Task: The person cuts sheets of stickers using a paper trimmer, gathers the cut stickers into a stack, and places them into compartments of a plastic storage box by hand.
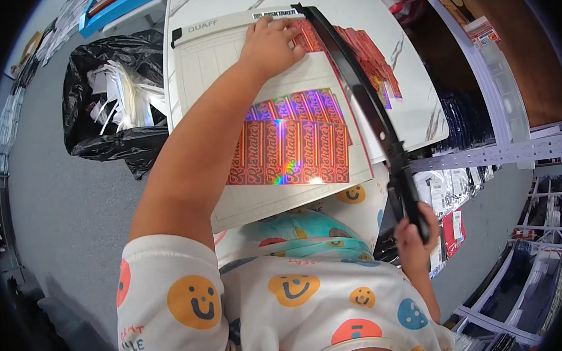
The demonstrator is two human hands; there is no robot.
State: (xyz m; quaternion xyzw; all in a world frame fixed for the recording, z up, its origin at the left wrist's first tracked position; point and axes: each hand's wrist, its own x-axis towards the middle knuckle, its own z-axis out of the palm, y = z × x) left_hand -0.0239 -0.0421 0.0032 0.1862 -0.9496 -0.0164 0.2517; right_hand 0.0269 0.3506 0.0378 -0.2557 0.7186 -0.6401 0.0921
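My left hand [270,46] lies flat near the top ruler of a paper cutter [208,83], fingers spread, pressing on a red holographic sticker strip [308,36]. The strip reaches the cutting edge under the raised-looking black blade arm [359,87]. My right hand [417,238] is wrapped round the black handle at the near end of that arm. Below my left hand, shiny red and purple sticker sheets [292,152] lettered "Risktaker" overlap on the cutter bed. My left forearm covers their left ends.
Several cut red sticker pieces [369,57] lie piled on the white marbled table [419,112] beyond the blade. A black bin bag [85,78] with paper offcuts [128,98] stands left. Shelves with packaged goods [452,187] are on the right.
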